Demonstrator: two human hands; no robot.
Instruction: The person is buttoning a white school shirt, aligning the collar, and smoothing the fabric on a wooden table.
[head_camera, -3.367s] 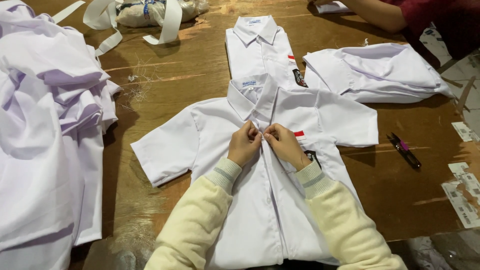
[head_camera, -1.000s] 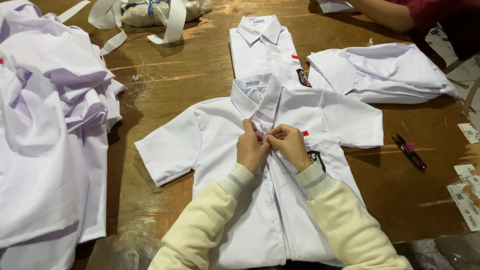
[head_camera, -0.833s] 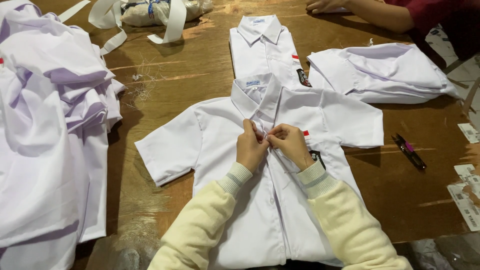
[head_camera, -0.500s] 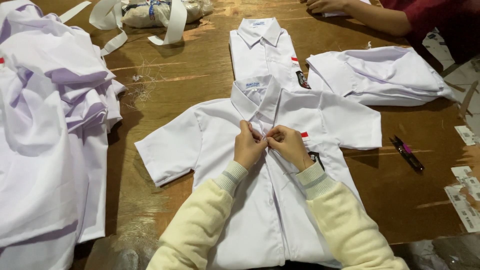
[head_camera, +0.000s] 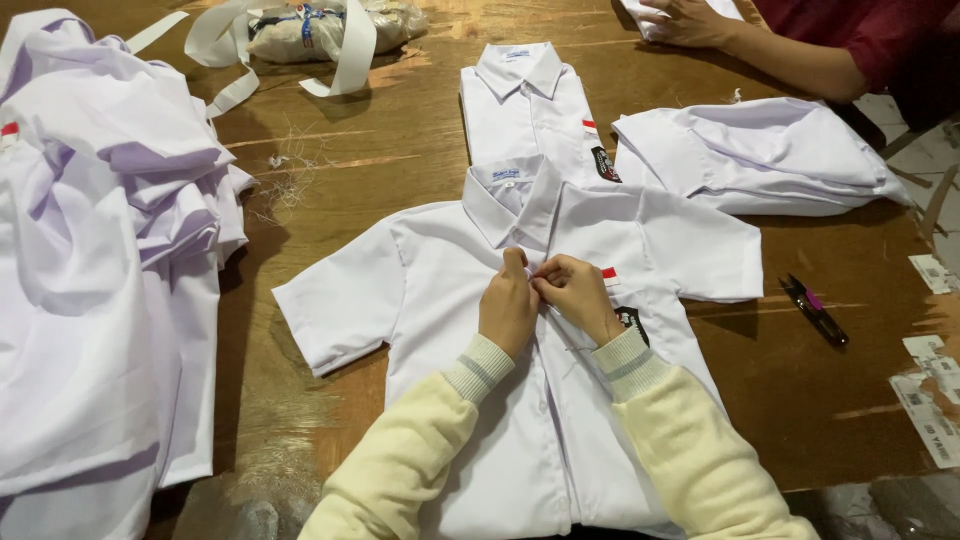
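Observation:
A white short-sleeved shirt lies face up on the wooden table, collar away from me. My left hand and my right hand meet on its front placket just below the collar. Both pinch the fabric there, fingertips touching, around a button I cannot make out. Cream knitted sleeves cover my forearms.
A heap of white shirts fills the left. A folded shirt and another white bundle lie beyond. Another person's hand rests at the top right. A small thread snipper, paper tags and white straps lie about.
My hands stay pinched on the placket, barely shifting. The other person's arm at the top right has reached further into view.

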